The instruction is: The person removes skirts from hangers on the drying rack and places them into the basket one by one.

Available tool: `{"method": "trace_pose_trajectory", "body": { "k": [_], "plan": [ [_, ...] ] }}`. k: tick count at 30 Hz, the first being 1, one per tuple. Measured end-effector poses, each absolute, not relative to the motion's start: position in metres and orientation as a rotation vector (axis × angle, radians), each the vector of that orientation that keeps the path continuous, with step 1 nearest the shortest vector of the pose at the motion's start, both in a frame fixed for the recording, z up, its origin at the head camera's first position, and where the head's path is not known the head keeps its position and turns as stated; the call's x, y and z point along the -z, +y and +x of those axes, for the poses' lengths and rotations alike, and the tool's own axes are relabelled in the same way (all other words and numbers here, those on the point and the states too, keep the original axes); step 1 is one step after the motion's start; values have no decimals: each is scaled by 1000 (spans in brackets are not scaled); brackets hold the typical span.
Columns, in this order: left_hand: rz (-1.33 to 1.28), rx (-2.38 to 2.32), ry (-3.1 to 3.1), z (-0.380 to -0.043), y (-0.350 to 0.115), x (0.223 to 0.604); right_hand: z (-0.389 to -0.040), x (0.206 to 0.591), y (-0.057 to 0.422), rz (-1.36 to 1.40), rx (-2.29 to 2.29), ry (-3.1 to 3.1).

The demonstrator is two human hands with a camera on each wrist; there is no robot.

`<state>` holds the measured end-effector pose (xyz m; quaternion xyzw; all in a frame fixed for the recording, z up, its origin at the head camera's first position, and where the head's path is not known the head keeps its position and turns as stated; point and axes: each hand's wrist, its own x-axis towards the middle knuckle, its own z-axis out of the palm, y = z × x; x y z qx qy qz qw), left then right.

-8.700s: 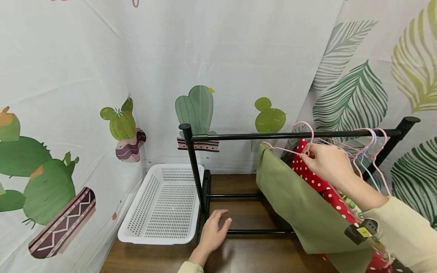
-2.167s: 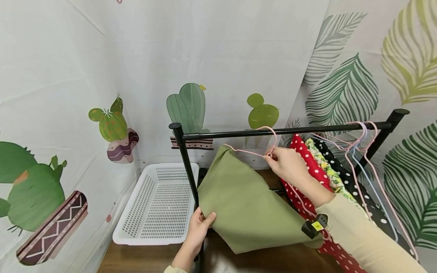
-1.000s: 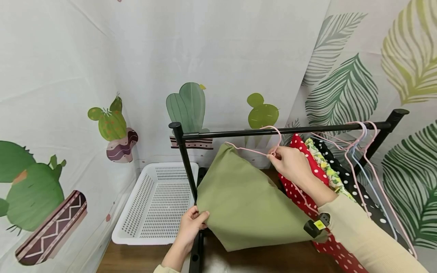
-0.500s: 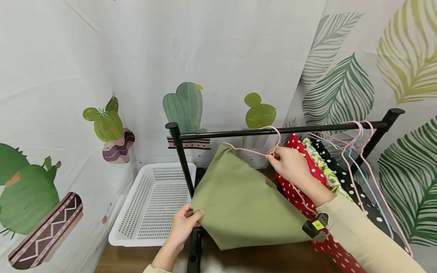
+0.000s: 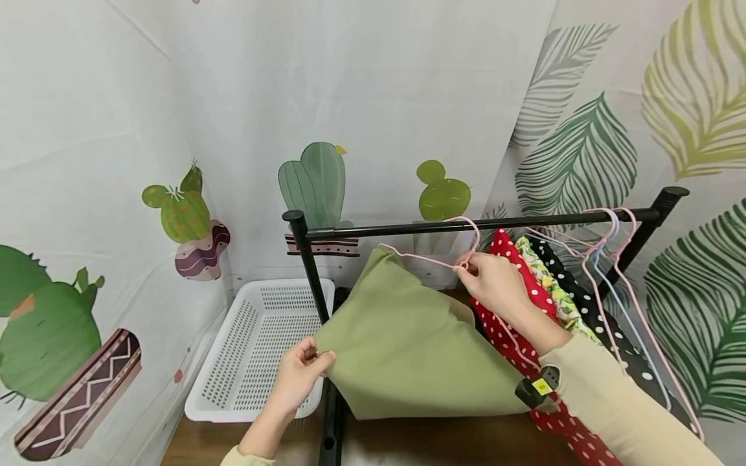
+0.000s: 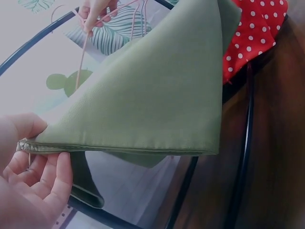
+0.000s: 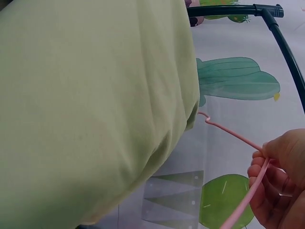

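A pink hanger (image 7: 242, 204) hangs by its hook over the black rail (image 5: 379, 230). My right hand (image 5: 495, 285) pinches it just below the hook. Olive-green cloth (image 5: 402, 349) drapes over the hanger, bunched at the left tip; its garment type is unclear. My left hand (image 5: 294, 378) pinches the cloth's left edge between thumb and fingers and holds it stretched out to the left. The left wrist view shows the thumb on top of the cloth's hem (image 6: 138, 149) and the fingers underneath. Most of the hanger's right side is behind the cloth and my forearm.
A white perforated basket (image 5: 256, 362) stands left of the rack, on the brown table (image 5: 454, 440). Right of the green cloth hang a red polka-dot cloth (image 5: 527, 281), a lemon-print cloth and a black dotted cloth. Pink and pale-blue hangers (image 5: 635, 335) crowd the rail's right end.
The green cloth and its hanger have slid left along the rail. My left hand, earlier loose beside the basket, has taken the cloth's edge and drawn it farther left.
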<state>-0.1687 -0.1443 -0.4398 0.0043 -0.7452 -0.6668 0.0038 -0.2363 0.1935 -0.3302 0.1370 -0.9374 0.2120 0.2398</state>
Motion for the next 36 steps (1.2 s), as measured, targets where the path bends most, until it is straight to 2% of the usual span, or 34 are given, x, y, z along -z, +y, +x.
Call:
{"method": "trace_pose_trajectory", "body": {
  "k": [15, 36],
  "plan": [
    [-3, 2031, -2357, -162, -158, 425, -237, 332, 191, 317, -582, -2548],
    [-188, 1742, -2422, -165, -184, 385, -240, 334, 192, 336, -551, -2542]
  ]
}}
